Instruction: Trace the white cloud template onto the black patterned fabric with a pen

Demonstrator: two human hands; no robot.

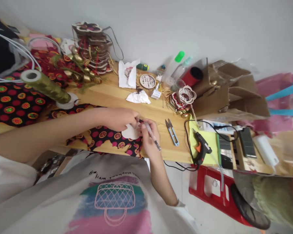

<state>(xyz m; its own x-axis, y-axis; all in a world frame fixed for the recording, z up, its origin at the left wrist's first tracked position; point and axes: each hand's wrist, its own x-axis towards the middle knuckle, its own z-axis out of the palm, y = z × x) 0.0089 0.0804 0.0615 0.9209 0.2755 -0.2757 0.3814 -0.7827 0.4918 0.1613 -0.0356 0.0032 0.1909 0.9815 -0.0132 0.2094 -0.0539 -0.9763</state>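
Dark patterned cloth (107,136) with round orange and pink prints lies along the table's front, with pieces cut from it. On top of it is a small white rounded template (130,133), its far edge partly covered by my fingers. My left hand (120,119) reaches in from the left, its fingers curled and pressed down onto the template. Between the closed fingers of my right hand (148,138) is a slim pen (151,135), tilted, its tip near the template's edge. The exact contact of the tip is hidden by the fingers.
Blue-handled thread snips (172,132) lie right of my hands, with a glue gun (201,148) on yellow paper beyond. Behind are crumpled tissue (138,97), a small glue bottle (156,92) and stacked ornaments (94,48). A gold ribbon roll (47,87) stands left; a cardboard box (215,97) sits right.
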